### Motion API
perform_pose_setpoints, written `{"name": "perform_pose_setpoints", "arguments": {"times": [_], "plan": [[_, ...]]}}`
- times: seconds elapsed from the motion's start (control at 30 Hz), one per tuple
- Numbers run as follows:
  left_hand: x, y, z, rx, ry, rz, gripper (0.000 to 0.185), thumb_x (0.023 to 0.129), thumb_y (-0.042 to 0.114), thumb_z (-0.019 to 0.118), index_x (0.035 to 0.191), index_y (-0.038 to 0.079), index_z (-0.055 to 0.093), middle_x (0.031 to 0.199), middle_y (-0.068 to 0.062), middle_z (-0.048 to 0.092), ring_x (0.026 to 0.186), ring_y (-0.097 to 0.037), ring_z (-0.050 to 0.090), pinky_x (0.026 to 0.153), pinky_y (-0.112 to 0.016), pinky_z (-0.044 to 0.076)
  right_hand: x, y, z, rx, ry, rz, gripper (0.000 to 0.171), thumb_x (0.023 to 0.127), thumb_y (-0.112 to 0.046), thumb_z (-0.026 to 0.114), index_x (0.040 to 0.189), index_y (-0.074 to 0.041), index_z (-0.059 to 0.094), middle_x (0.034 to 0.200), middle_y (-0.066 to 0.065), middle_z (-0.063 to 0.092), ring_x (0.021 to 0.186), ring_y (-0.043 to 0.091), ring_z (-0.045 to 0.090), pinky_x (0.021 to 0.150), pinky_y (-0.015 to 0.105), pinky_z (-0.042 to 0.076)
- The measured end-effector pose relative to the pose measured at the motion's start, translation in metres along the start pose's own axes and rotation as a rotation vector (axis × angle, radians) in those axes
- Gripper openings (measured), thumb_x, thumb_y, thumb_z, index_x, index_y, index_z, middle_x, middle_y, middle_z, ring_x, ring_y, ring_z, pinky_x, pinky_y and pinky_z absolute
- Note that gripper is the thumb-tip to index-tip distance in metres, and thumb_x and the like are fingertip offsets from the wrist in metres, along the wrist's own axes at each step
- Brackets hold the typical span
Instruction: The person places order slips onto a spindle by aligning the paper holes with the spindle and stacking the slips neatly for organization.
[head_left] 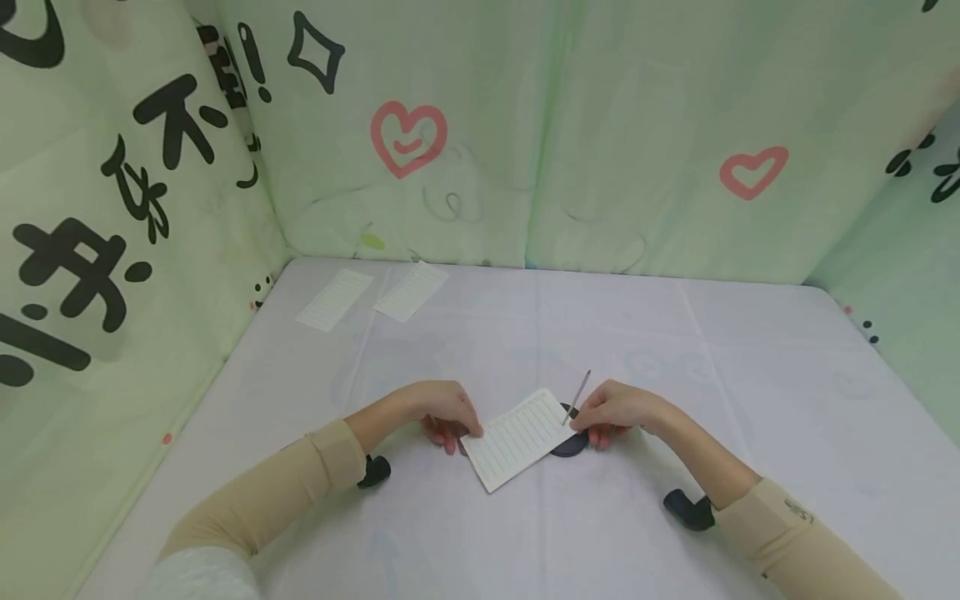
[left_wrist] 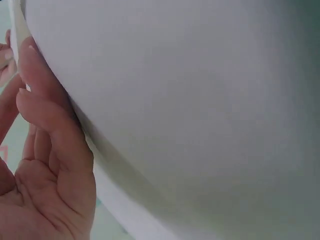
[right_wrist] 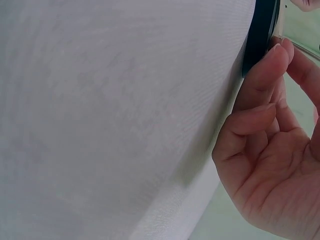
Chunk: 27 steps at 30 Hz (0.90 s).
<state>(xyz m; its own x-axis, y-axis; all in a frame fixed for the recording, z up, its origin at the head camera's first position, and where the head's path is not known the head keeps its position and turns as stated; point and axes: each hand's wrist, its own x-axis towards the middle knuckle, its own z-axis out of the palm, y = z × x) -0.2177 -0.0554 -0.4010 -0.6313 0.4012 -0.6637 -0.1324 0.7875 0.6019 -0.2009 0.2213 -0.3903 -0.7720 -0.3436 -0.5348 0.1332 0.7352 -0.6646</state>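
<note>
A lined paper slip [head_left: 517, 442] lies slanted between my two hands. My left hand [head_left: 448, 412] pinches its left end, thumb on top and fingers beneath. At its right corner, my right hand [head_left: 618, 411] pinches the paper between thumb and fingers. Under that end is the round black base [head_left: 570, 447] of a bill spike, partly covered by the slip. Its thin metal spike [head_left: 579, 392] stands up tilted from the slip's right end, point upward. In the right wrist view, the dark base [right_wrist: 260, 37] shows edge-on beside my fingertips [right_wrist: 280, 57].
Two more printed slips, one on the left [head_left: 335, 300] and another beside it [head_left: 411, 292], lie at the back left of the white-covered table [head_left: 637, 333]. Pale green curtains with printed hearts and characters [head_left: 480, 167] surround the table. A black wrist camera [head_left: 688, 510] sits at my right wrist.
</note>
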Motion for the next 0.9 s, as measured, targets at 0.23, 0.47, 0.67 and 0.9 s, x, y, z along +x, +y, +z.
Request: {"name": "perform_pose_setpoints", "arguments": {"times": [0.23, 0.47, 0.67, 0.9], "plan": [[-0.001, -0.011, -0.035, 0.099, 0.211, 0.107, 0.017, 0.085, 0.021, 0.062, 0.080, 0.006, 0.068, 0.067, -0.002, 0.067, 0.054, -0.013, 0.058, 0.049, -0.022, 0.042, -0.001, 0.000, 0.000, -0.005, 0.000, 0.011, 0.020, 0.080, -0.022, 0.066, 0.068, -0.005, 0.066, 0.052, -0.004, 0.056, 0.048, 0.008, 0.050, 0.048, 0.020, 0.029], [0.005, -0.026, -0.085, 0.334, 0.646, 0.083, 0.018, 0.090, 0.021, 0.057, 0.093, 0.004, 0.062, 0.085, -0.007, 0.061, 0.075, -0.021, 0.054, 0.064, -0.032, 0.043, -0.002, -0.002, 0.000, -0.006, -0.005, 0.012, 0.020, 0.080, -0.021, 0.065, 0.067, -0.005, 0.066, 0.052, -0.004, 0.055, 0.048, 0.008, 0.050, 0.048, 0.020, 0.029], [0.021, -0.041, -0.114, 0.557, 0.792, 0.045, 0.035, 0.093, 0.023, 0.051, 0.119, -0.002, 0.050, 0.115, -0.016, 0.053, 0.106, -0.033, 0.047, 0.088, -0.047, 0.039, -0.001, -0.002, 0.000, 0.000, -0.006, 0.017, 0.021, 0.080, -0.021, 0.065, 0.067, -0.006, 0.065, 0.052, -0.003, 0.056, 0.048, 0.008, 0.051, 0.048, 0.020, 0.030], [0.034, -0.047, -0.131, 0.690, 0.805, -0.028, 0.052, 0.095, 0.029, 0.046, 0.133, -0.005, 0.034, 0.130, -0.020, 0.042, 0.121, -0.036, 0.035, 0.100, -0.052, 0.027, -0.002, -0.004, 0.000, 0.008, -0.012, 0.021, 0.021, 0.081, -0.021, 0.065, 0.066, -0.006, 0.065, 0.052, -0.003, 0.056, 0.048, 0.008, 0.051, 0.047, 0.020, 0.029]]}}
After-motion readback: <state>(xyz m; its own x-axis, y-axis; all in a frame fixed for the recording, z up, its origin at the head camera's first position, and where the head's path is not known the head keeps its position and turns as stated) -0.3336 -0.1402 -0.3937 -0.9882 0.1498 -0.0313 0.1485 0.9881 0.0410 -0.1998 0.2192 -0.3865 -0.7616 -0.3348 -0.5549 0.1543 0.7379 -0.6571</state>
